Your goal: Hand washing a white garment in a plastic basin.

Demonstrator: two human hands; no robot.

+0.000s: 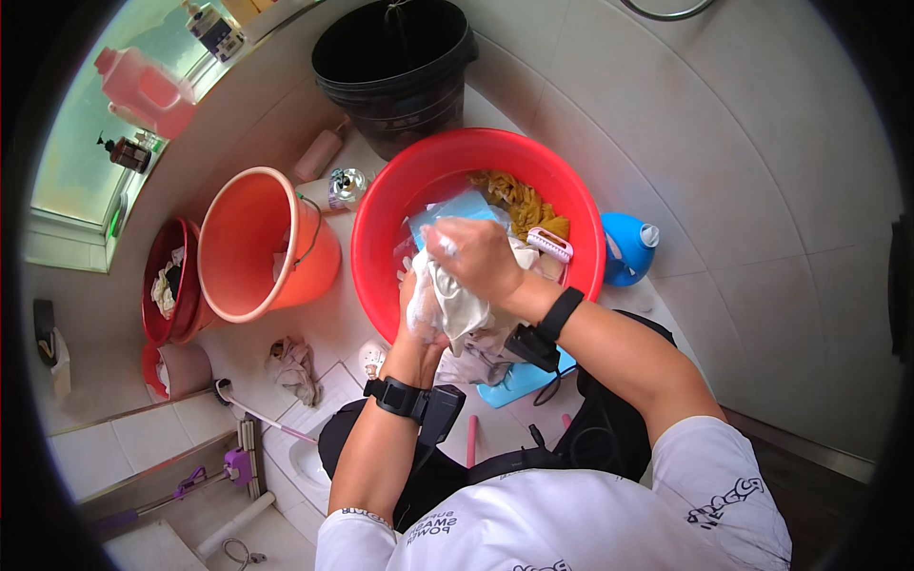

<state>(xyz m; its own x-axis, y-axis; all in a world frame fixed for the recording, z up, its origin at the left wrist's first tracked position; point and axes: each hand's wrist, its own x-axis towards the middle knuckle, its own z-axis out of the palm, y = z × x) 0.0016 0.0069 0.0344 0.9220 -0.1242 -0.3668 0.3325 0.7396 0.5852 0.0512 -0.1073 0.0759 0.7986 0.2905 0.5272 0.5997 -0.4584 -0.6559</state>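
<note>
Over a red plastic basin [582,178], both my hands work at a soapy white cloth [460,303]. My left hand [421,310], foamy and partly covered by the fabric, supports it from below and the left. Curled into a fist above it, my right hand [478,258] grips part of the cloth, with suds on the fingers. A light blue plastic washboard [457,210] leans in the basin, its lower end sticking out over the near rim. Mustard-coloured fabric [525,203] lies at the far right inside, near a pink scrub brush [550,244].
A black bucket [400,107] stands behind the basin, an orange bucket [243,243] to its left. A blue detergent bottle [628,250] is at the right. A crumpled cloth [296,371] and a long-handled brush [264,416] lie on the left, near a squat toilet [307,460].
</note>
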